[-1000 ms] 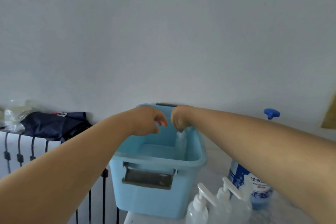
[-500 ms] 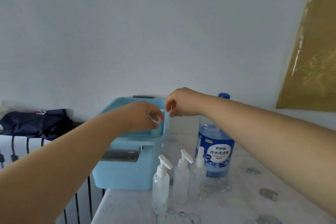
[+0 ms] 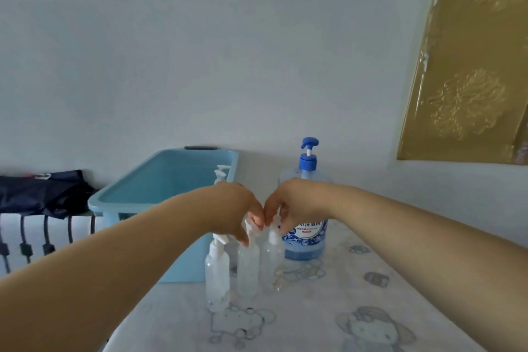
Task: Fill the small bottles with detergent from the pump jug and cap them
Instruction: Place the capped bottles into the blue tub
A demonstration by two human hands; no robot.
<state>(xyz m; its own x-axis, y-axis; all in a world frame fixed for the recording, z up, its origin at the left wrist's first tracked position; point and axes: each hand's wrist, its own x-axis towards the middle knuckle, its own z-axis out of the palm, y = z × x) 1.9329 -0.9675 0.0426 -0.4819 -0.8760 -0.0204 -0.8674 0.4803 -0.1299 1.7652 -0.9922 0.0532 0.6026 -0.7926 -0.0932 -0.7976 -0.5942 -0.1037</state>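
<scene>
A pale wall backs a table (image 3: 328, 323) covered in a cartoon-print cloth, with a light-blue tub (image 3: 160, 188) at its back left corner. The pump jug (image 3: 305, 246) (blue pump head, part full of blue detergent) stands near the back edge, just right of the tub. Three small clear bottles stand in a row near the table's left edge, just in front of the jug and tub, all looking empty with white pump tops on.

The left hand (image 3: 237, 208) pinches the pump top of the middle bottle (image 3: 248, 268). The right hand (image 3: 294, 203) curls its fingers round the top of the right-hand bottle (image 3: 271, 260). The left-hand bottle (image 3: 217, 274) is untouched.

This looks like the opening step: taking the tops off. Next, each top probably needs twisting loose while the light bottle is kept from tipping.
</scene>
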